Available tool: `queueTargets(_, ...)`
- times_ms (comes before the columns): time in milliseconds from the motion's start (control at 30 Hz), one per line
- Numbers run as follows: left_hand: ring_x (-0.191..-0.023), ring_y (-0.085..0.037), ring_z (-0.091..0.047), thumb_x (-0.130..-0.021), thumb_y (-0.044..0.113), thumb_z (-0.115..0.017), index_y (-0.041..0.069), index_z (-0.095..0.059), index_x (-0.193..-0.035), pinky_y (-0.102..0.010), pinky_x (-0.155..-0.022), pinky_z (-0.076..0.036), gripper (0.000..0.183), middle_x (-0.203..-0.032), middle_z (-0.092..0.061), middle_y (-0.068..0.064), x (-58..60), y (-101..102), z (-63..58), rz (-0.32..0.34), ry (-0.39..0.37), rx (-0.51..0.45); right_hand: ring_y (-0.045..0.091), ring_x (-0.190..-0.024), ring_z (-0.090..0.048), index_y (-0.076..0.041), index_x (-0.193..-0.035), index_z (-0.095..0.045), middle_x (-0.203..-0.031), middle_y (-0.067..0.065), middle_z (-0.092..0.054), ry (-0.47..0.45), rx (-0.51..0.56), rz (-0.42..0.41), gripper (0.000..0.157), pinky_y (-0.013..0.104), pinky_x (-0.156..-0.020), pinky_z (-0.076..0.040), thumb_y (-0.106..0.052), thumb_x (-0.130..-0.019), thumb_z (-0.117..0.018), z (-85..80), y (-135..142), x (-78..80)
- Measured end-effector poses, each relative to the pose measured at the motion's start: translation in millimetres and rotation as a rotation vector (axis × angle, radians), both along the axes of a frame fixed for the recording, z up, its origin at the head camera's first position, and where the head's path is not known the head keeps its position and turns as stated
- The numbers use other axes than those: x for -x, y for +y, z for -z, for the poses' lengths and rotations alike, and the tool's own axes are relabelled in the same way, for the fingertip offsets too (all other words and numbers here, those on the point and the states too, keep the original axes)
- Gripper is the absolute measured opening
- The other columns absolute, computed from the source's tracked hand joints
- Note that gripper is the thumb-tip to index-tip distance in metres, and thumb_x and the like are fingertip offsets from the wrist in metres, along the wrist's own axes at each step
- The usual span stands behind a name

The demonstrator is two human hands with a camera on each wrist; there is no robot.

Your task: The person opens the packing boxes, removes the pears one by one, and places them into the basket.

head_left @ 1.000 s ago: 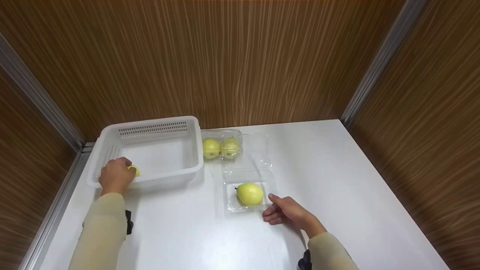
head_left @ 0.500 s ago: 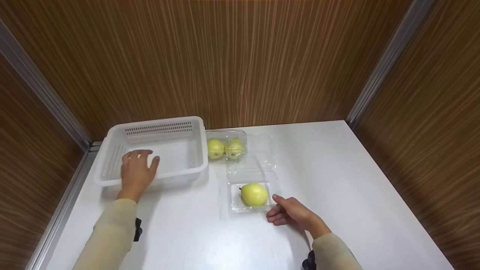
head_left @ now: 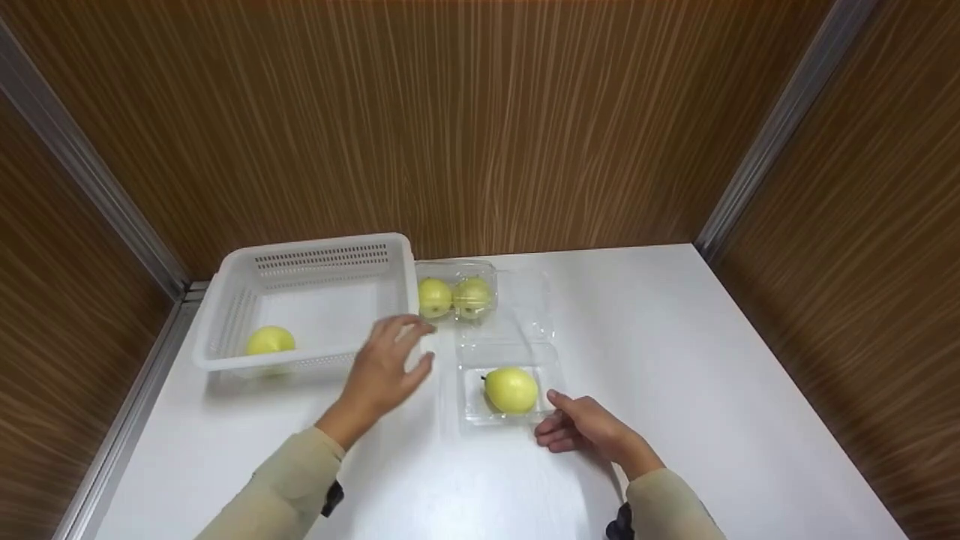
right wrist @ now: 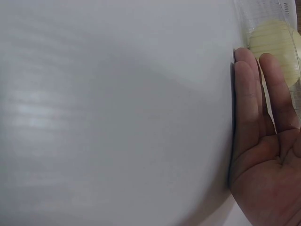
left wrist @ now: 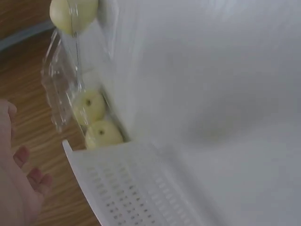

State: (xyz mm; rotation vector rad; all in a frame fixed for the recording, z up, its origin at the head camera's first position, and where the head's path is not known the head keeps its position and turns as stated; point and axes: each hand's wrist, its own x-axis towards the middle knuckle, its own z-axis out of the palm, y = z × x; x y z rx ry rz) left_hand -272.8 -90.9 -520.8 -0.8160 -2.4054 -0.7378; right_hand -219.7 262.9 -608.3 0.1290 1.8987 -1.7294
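My left hand (head_left: 382,367) hovers at the front right corner of the white basket (head_left: 300,244), fingers spread and holding nothing. In the left wrist view part of that hand (left wrist: 19,179) shows at the left edge. Inside the basket, at its front left, sits a yellow-green pear (head_left: 270,340). Another pear (head_left: 511,390), stem to the left, lies in an opened clear plastic clamshell box (head_left: 476,416). My right hand (head_left: 589,429) rests on the table at the box's right front corner; its fingers (right wrist: 245,94) are nearly straight and hold nothing.
Behind, against the basket's right side, a second clear box (head_left: 480,264) holds two pears (head_left: 435,298). The opened lid (head_left: 525,315) lies toward the back. Wood-patterned panels (head_left: 480,127) bound the white table (head_left: 637,322) at the back and sides.
My left hand has let go of the pear in the basket and swung right, out past the basket's front right corner. The right hand stays beside the box.
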Motion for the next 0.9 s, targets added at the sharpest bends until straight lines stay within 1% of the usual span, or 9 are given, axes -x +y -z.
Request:
queueTargets(133,-0.124,-0.026,-0.053,-0.090,0.025,-0.070,0.020,-0.062,-0.128,-0.046,-0.096,-0.053,0.039,-0.132,-0.059,-0.005,-20.3,20,5.6,0.077,-0.061,0.046,0.022,-0.088,-0.075,0.006,-0.100,-0.072,-0.095,0.014,-0.076,-0.005,-0.003,-0.005,0.065,0.034,-0.078,-0.061,-0.055,-0.099,-0.048,0.1,0,-0.3)
queueTargets(200,-0.121,-0.025,-0.055,-0.090,0.026,-0.070,0.020,-0.062,-0.129,-0.044,-0.094,-0.054,0.040,-0.130,-0.060,-0.004,-28.5,29,9.1,0.108,-0.082,0.078,0.022,-0.088,-0.075,0.006,-0.100,-0.072,-0.095,0.014,-0.076,-0.003,0.000,-0.006,0.065,0.034,-0.078,-0.061,-0.055,-0.100,-0.048,0.3,0,-0.5)
queueTargets(300,-0.117,-0.023,-0.057,-0.091,0.028,-0.068,0.021,-0.062,-0.129,-0.042,-0.087,-0.057,0.039,-0.127,-0.060,-0.002,-38.2,40,13.9,0.133,-0.122,0.139,0.022,-0.088,-0.075,0.006,-0.099,-0.072,-0.095,0.014,-0.076,0.002,0.014,-0.008,0.065,0.033,-0.078,-0.061,-0.054,-0.100,-0.048,-0.3,0,-0.6)
queueTargets(400,-0.115,-0.023,-0.058,-0.091,0.028,-0.067,0.021,-0.062,-0.129,-0.041,-0.083,-0.058,0.039,-0.126,-0.059,-0.001,-44.2,50,18.7,0.139,-0.166,0.181,0.022,-0.088,-0.075,0.006,-0.099,-0.072,-0.095,0.014,-0.076,0.003,0.022,-0.011,0.066,0.033,-0.078,-0.061,-0.055,-0.099,-0.049,-0.4,1,-0.2)
queueTargets(567,-0.113,-0.023,-0.060,-0.090,0.027,-0.067,0.021,-0.062,-0.128,-0.040,-0.085,-0.057,0.039,-0.126,-0.059,-0.001,-48.6,62,27.0,0.137,-0.218,0.187,0.022,-0.088,-0.075,0.006,-0.099,-0.072,-0.094,0.014,-0.076,-0.004,0.022,-0.013,0.066,0.033,-0.078,-0.061,-0.056,-0.098,-0.050,0.3,1,0.0)
queueTargets(700,-0.110,-0.023,-0.061,-0.090,0.027,-0.068,0.020,-0.063,-0.128,-0.040,-0.088,-0.056,0.038,-0.125,-0.060,-0.001,-48.8,71,31.3,0.129,-0.265,0.156,0.022,-0.087,-0.075,0.007,-0.098,-0.072,-0.093,0.015,-0.076,0.005,0.014,-0.012,0.066,0.033,-0.077,-0.061,-0.055,-0.099,-0.049,0.6,2,-0.4)
queueTargets(800,-0.111,-0.023,-0.061,-0.090,0.025,-0.069,0.020,-0.064,-0.127,-0.040,-0.090,-0.055,0.038,-0.124,-0.061,-0.002,-49.0,75,33.0,0.104,-0.256,0.154,0.022,-0.087,-0.075,0.006,-0.098,-0.073,-0.093,0.015,-0.076,0.007,0.014,-0.016,0.066,0.033,-0.078,-0.061,-0.055,-0.100,-0.049,0.6,1,0.3)
queueTargets(900,-0.110,-0.022,-0.061,-0.088,0.023,-0.071,0.019,-0.065,-0.125,-0.038,-0.092,-0.054,0.038,-0.124,-0.063,-0.002,-49.6,82,33.8,0.103,-0.223,0.150,0.022,-0.088,-0.075,0.006,-0.097,-0.073,-0.094,0.014,-0.076,0.004,0.023,-0.016,0.065,0.034,-0.079,-0.061,-0.054,-0.100,-0.048,0.5,3,-1.0)
